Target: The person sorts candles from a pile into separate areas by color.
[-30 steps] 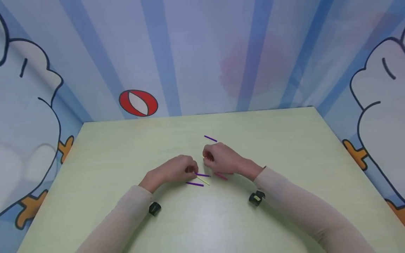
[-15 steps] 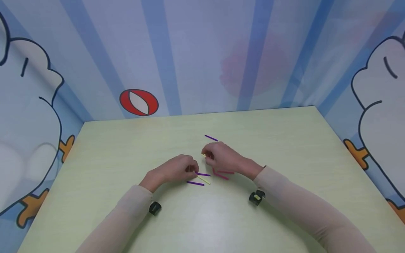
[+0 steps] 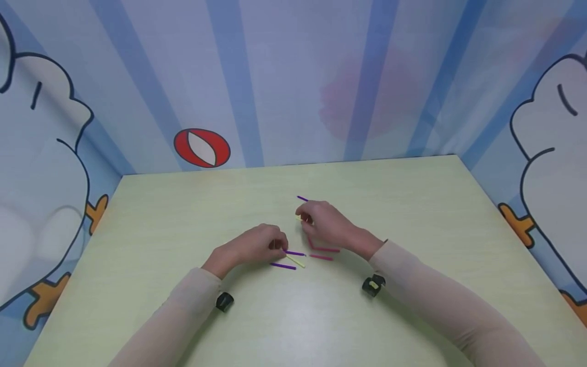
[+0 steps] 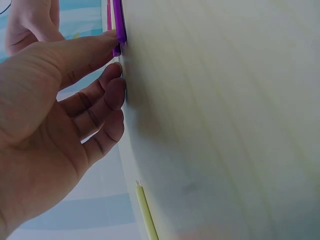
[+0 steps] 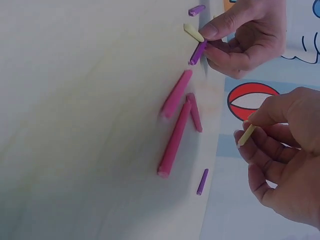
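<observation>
Yellow in grip: pinches a pale yellow stick [image 5: 247, 135] narrowly in the right hand [image 5: 297, 150], raised just beyond the angled pink sticks [image 5: 175, 137]. Nips a purple stick [image 3: 295, 253] by one end in the left hand [image 3: 257, 245]. Shows the yellow one's slant in the right wrist view; mostly hides it in the head view.

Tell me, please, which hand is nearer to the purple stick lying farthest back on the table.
Right: the right hand is just in front of the purple stick, partly covering it in the head view. The left hand is farther away, lower left in that view.
</observation>
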`<state>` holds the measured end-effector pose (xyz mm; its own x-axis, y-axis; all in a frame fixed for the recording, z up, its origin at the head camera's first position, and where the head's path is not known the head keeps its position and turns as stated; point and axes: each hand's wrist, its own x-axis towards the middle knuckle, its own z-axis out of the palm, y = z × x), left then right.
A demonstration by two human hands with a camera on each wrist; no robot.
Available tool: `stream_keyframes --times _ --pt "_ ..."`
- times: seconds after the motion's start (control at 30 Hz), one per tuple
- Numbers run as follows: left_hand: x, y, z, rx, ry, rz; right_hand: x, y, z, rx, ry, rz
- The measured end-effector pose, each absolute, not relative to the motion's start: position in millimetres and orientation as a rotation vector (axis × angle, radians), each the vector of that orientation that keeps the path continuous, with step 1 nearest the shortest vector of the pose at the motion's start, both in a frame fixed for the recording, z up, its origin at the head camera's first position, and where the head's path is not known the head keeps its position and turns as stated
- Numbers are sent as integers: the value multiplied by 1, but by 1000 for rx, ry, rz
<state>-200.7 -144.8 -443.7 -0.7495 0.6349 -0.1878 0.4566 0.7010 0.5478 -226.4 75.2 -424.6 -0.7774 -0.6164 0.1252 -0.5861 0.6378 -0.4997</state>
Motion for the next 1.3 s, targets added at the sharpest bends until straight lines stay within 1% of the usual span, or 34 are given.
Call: stream_keyframes --times 0.73,1.3 --pt "-202 -145 -441 837 2543 678 -258 87 -423 -875 2809 -1008" --pt "-202 -146 -444 823 2527 690 -276 92 -432 -859 2854 -977"
